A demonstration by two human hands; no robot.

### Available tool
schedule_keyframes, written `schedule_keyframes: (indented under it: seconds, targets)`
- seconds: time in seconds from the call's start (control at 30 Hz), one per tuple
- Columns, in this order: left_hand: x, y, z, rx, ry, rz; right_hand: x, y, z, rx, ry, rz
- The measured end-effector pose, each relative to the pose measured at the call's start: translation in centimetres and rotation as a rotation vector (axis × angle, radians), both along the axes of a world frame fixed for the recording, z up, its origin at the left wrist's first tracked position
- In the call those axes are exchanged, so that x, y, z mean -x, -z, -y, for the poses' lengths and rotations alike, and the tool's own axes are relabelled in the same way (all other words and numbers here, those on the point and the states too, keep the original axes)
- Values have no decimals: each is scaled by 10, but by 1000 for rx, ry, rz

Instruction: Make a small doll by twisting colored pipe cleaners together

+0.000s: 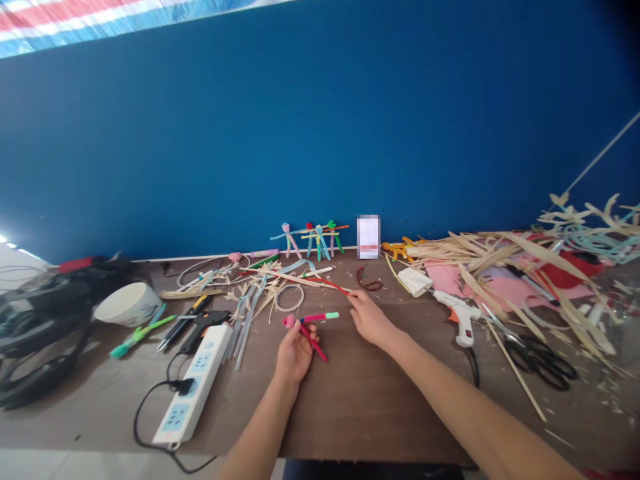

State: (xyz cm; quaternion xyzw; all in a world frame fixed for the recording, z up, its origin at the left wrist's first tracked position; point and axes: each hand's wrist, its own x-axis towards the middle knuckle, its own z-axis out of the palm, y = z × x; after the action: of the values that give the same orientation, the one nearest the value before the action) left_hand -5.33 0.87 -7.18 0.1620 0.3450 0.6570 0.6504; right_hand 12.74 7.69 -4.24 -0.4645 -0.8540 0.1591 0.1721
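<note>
My left hand (295, 352) is closed around a small pipe-cleaner piece (309, 327) with a pink head, red legs and a pink and green arm. My right hand (369, 318) reaches forward over the brown table (360, 400), and its fingertips pinch the end of a long red pipe cleaner (327, 283) lying among the straw strips. Several finished pipe-cleaner figures (313, 239) stand against the blue wall.
A white power strip (193, 383) with a black cord, a black glue gun (203, 327) and a white bowl (127, 303) lie at the left. A white glue gun (463, 320), black scissors (537, 357) and a heap of straw strips (500, 257) fill the right side.
</note>
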Motion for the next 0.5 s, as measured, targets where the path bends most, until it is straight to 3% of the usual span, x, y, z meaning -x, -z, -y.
schedule_keyframes:
  seconds: [0.13, 0.27, 0.37, 0.5]
  targets:
    - [-5, 1, 1, -3, 4, -72, -44, 5, 46, 100, 14, -266]
    - [-8, 1, 2, -4, 28, -129, -70, 8, 70, 203, 53, -300]
    - [-10, -1, 3, -1, 43, -153, -67, 5, 64, 193, 139, -273]
    - [-10, -2, 4, -9, 43, -163, -35, 0, 36, 155, 209, -127]
